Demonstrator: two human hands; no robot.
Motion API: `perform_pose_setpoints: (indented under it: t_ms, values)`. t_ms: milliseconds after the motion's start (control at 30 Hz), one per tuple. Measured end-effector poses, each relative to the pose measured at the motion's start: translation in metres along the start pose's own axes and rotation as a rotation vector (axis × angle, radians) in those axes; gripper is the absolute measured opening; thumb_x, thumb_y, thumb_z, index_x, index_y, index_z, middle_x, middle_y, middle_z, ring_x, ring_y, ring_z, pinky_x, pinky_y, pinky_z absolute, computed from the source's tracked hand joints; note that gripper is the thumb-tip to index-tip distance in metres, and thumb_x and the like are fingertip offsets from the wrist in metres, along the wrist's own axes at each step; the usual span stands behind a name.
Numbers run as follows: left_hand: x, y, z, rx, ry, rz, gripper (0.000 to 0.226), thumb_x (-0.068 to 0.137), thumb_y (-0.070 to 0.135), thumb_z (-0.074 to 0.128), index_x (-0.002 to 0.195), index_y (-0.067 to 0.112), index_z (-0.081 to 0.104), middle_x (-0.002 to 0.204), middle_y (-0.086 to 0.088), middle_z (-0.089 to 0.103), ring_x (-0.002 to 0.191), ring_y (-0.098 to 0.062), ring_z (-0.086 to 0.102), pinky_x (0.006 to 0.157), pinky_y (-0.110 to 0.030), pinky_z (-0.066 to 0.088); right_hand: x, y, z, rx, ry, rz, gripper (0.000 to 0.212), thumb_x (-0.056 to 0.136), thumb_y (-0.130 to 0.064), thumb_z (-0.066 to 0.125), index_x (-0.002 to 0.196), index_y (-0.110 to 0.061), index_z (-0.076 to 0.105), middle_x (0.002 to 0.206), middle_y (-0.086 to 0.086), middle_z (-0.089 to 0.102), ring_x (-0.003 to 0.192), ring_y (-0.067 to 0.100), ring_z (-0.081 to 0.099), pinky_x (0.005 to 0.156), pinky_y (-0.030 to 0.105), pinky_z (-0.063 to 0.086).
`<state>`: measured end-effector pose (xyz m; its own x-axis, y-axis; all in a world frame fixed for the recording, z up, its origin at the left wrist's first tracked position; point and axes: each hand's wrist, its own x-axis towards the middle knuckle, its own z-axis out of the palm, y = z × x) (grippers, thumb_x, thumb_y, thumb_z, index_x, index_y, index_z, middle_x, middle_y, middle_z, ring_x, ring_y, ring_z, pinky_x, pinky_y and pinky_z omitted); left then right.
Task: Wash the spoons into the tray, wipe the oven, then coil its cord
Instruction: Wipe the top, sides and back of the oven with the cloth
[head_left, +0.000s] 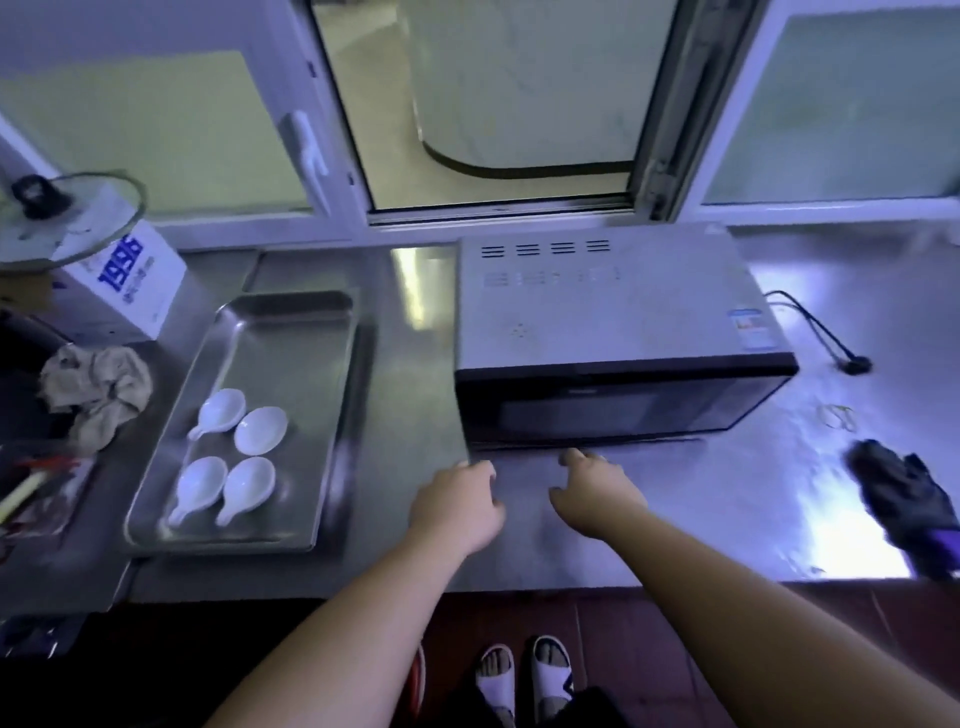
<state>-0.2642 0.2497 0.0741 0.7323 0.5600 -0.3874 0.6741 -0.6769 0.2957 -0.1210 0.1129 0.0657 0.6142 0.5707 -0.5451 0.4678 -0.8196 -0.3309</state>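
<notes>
Spoons (228, 457) sit in the tray (291, 322); your hands, left (457, 506) and right (597, 493), are empty and loosely open. Fetch the rag (96, 392), then wipe the oven (613, 322) top to front.

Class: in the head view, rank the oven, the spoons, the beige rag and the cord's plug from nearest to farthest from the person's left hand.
From the left hand:
1. Oven, just ahead.
2. Spoons, in the tray on the left.
3. Beige rag, far left, and plug, far right: too close to call.
</notes>
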Motion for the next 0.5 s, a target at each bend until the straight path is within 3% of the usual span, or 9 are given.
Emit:
perform_pose_setpoints:
  t_ms: [500]
  values:
    - [0.021, 0.1, 0.017, 0.128, -0.177, 0.345, 0.047, 0.092, 0.036, 0.053, 0.139, 0.033, 0.053, 0.136, 0.005, 0.055, 0.125, -0.021, 0.053, 0.094, -0.037, 0.052, -0.055, 0.117, -0.021, 0.169, 0.197, 0.33, 0.059, 0.096, -0.037, 0.049, 0.152, -0.021, 0.037, 0.144, 0.009, 0.048, 0.125, 0.033, 0.049, 0.091, 0.043, 0.051]
